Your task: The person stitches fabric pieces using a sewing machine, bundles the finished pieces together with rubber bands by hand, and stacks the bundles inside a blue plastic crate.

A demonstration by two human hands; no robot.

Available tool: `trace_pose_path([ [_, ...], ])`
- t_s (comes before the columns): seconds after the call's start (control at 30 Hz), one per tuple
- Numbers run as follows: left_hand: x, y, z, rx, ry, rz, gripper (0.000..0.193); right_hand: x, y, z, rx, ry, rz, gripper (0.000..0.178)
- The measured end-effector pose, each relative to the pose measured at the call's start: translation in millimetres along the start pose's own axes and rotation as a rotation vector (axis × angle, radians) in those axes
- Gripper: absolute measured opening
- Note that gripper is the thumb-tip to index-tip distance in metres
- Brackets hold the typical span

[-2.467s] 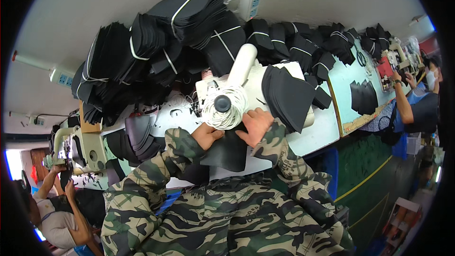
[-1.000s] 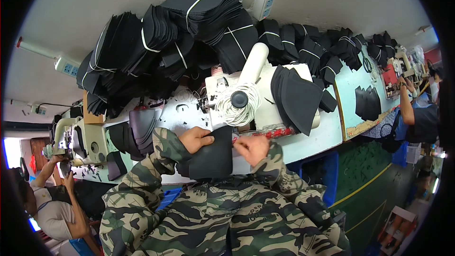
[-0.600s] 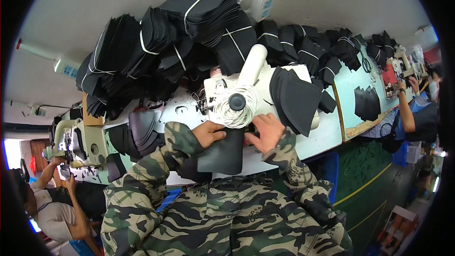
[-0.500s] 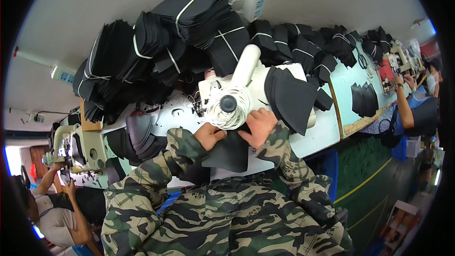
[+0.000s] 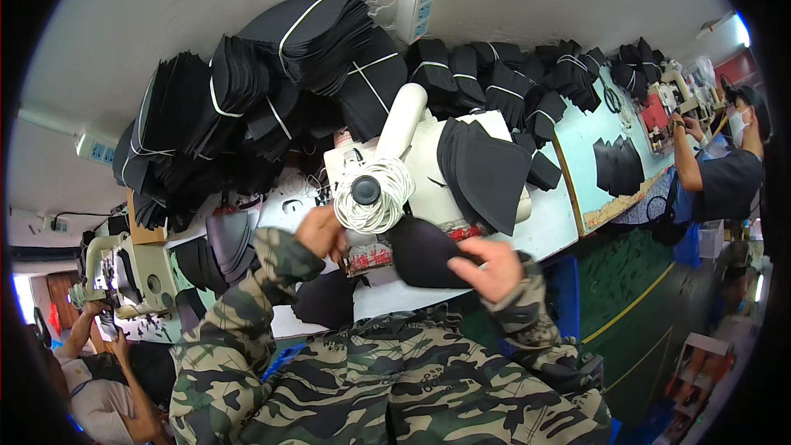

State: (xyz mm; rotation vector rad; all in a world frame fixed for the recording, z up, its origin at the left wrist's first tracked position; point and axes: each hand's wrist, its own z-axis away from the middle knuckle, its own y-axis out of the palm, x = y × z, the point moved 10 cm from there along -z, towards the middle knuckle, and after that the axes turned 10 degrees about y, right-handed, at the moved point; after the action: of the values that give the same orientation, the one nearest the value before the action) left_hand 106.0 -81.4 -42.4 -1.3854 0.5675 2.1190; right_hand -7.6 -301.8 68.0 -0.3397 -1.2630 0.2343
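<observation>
A cream sewing machine [image 5: 402,124] stands before me, a coil of white cord [image 5: 387,208] draped around its black knob [image 5: 366,189]. My right hand [image 5: 493,269] grips the right edge of a curved black sheet piece [image 5: 424,254], thumb on top, fingers hidden underneath. The piece is tilted in front of the machine's worn red front edge [image 5: 371,259]. Beside the left of the cord coil, my left hand [image 5: 321,233] has its fingers curled downward and together; whatever they may hold is hidden. Below it, another dark piece [image 5: 325,298] lies at the table edge.
A fanned stack of black pieces [image 5: 486,173] rests on the machine bed. Tied black bundles [image 5: 317,41] are heaped along the wall. Dark pieces [image 5: 229,243] lie at the left. Co-workers sit at machines on the far left [image 5: 107,379] and far right [image 5: 717,185].
My right hand has moved right and toward me, carrying the black piece out from the machine. My left hand has let go of it and shifted left. The view has shifted slightly.
</observation>
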Motion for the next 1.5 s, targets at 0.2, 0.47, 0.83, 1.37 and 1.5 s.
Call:
trace_pose_path([
  [0.2, 115.6, -15.3, 78.3, 0.335, -0.02, -1.522, 0.036, 62.8, -84.4, 7.6, -0.706, -0.257, 0.561, 0.025],
  [0.47, 122.6, -11.6, 96.5, 0.136, 0.138, -1.37, 0.036, 5.8, 53.8, -1.8, -0.138, -0.13, 0.189, 0.024],
  [0.83, -2.6, 37.5, 54.6, 0.491, 0.103, -0.449, 0.028, -60.6, 138.2, -12.2, 0.345, 0.356, -0.395, 0.018],
  [1.37, 38.3, 6.7, 25.9, 0.471, -0.169, -0.257, 0.025, -12.9, 55.6, -40.3, 0.014, 0.109, -0.025, 0.016],
  [1.5, 4.7, 43.8, -2.1, 0.314, 0.166, -0.23, 0.026, 19.5, 48.9, -47.7, -0.139, -0.268, 0.482, 0.029],
])
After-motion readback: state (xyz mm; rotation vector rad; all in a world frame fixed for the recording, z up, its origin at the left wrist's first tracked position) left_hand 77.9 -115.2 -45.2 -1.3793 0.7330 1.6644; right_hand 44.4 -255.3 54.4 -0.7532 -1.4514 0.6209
